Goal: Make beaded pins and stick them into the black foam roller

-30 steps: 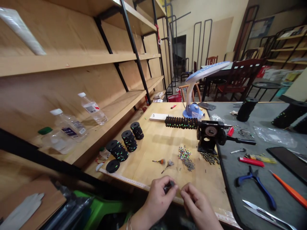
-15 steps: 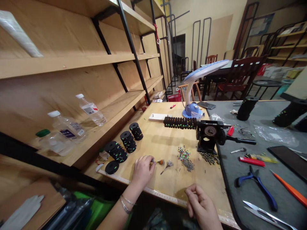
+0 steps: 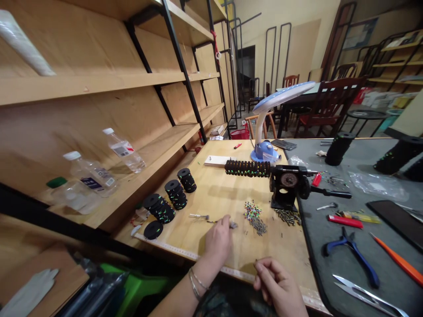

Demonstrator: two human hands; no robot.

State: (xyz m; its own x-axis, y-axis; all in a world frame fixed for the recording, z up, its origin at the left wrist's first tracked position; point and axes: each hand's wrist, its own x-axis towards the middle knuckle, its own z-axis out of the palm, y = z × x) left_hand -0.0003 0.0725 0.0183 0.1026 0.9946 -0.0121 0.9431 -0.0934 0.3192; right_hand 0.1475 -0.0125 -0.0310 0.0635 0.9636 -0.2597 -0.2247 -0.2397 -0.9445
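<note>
My left hand is on the wooden tabletop with its fingers bent down and together. A small grey tufted piece shows just right of the fingertips, and whatever they pinch is hidden. To the left lies a thin white stick with a grey end. My right hand is closed at the table's front edge, thumb and forefinger pinching a tiny dark thing. Ahead are a pile of coloured beads and a heap of grey metal bits.
Black foam spools stand at the left. A black crank device carries a wound foam roll, with a blue lamp behind. Blue pliers, scissors and an orange tool lie on the grey mat.
My left hand has moved right, over the small tufted pieces. The white stick with the grey end now shows, and the orange tuft is out of sight. My right hand has hardly moved.
</note>
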